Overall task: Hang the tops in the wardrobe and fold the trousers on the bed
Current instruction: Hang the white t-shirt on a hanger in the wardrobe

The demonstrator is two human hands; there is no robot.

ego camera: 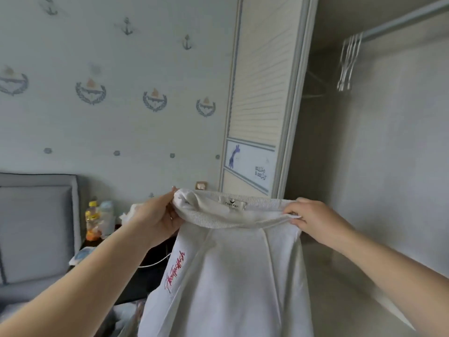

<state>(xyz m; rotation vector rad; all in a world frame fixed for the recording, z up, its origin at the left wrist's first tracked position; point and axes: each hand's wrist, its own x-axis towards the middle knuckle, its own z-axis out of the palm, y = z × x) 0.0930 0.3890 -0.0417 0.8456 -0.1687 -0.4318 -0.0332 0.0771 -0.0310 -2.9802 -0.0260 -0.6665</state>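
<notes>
While held up by the waistband in front of the open wardrobe (364, 142), pinched at each end by left hand (155, 215) and right hand (313, 216), white trousers (226, 276) hanging full length, unfolded. Likely to slide crooked if either pinch loosens; could land off the bed (36, 239) or brush the bottles (99, 220) alongside.

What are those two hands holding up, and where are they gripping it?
A pair of light grey trousers with red script lettering. The left hand and right hand each pinch one end of its ribbed waistband.
</notes>
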